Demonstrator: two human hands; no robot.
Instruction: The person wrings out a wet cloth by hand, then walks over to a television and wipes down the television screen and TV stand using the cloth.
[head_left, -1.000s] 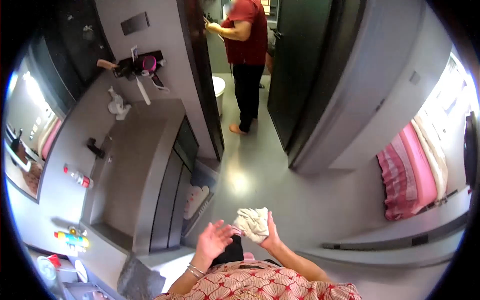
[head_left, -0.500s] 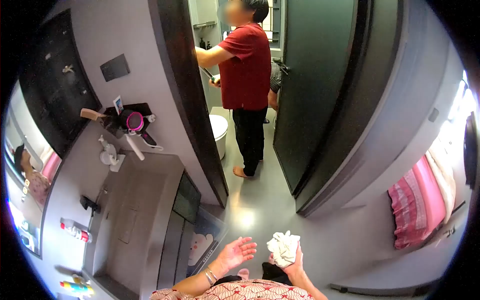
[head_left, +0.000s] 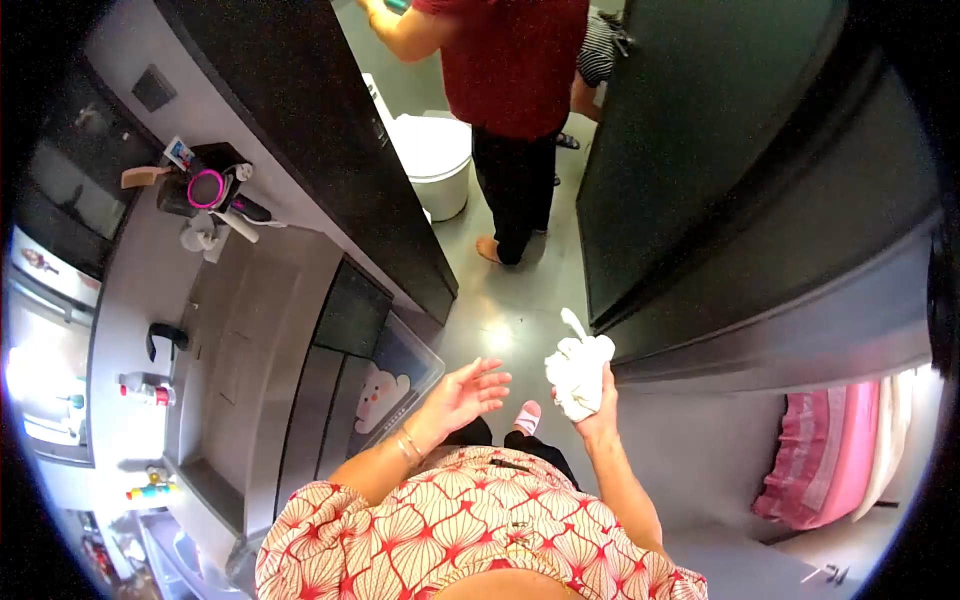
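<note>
A crumpled white cloth point(head_left: 579, 372) is bunched up in my right hand point(head_left: 602, 408), whose fingers wrap round its lower right side. One end of the cloth sticks up at the top. My left hand point(head_left: 468, 391) is held out to the left of it, palm up with the fingers spread and nothing on it. A gap separates my left hand from the cloth. Below the hands a pink slipper point(head_left: 528, 415) shows on my foot.
A person in a red top point(head_left: 515, 70) stands in the doorway beside a white toilet point(head_left: 432, 150); part of another person shows behind. A dark door point(head_left: 690, 150) stands at the right, a grey sink counter point(head_left: 250, 340) at the left, a pink bed point(head_left: 820, 450) at the far right.
The doorway and the red-topped person are nearer. The cloth in my right hand has risen in view, and one end now points upward. My left hand stays spread and has also risen in view.
</note>
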